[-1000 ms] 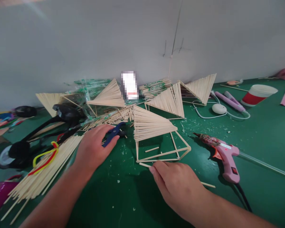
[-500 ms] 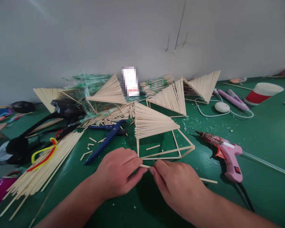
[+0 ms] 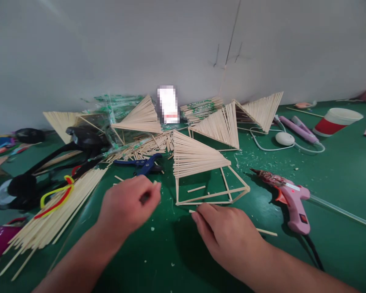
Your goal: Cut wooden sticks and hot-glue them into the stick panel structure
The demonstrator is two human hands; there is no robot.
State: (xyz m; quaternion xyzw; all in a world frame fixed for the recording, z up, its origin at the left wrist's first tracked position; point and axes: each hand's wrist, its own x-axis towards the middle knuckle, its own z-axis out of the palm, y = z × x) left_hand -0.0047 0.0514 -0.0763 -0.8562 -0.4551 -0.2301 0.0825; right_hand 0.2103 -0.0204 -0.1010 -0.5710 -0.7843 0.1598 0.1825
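Observation:
My right hand (image 3: 228,228) pinches a thin wooden stick (image 3: 266,232), whose other end pokes out at the fingertips. My left hand (image 3: 126,207) is closed over the mat, apart from the right, with a tiny pale stick end (image 3: 155,183) showing between thumb and finger. Just beyond the right hand stands a frame of glued sticks (image 3: 198,156), its upper side a fan of sticks laid close together. A short stick piece (image 3: 196,189) lies inside its open lower part. Blue-handled cutters (image 3: 147,165) lie partly hidden behind the left hand.
On the right lies a pink glue gun (image 3: 289,199); behind it stands a red and white paper cup (image 3: 335,122). Leftward lie a bundle of long sticks (image 3: 64,207) and black headphones (image 3: 21,187). Finished-looking stick fans (image 3: 216,126) and a phone (image 3: 168,103) line the wall.
My left hand has moved left and away from my right hand, with a small stick end in its fingers. My right hand stays almost in place, still holding the stick.

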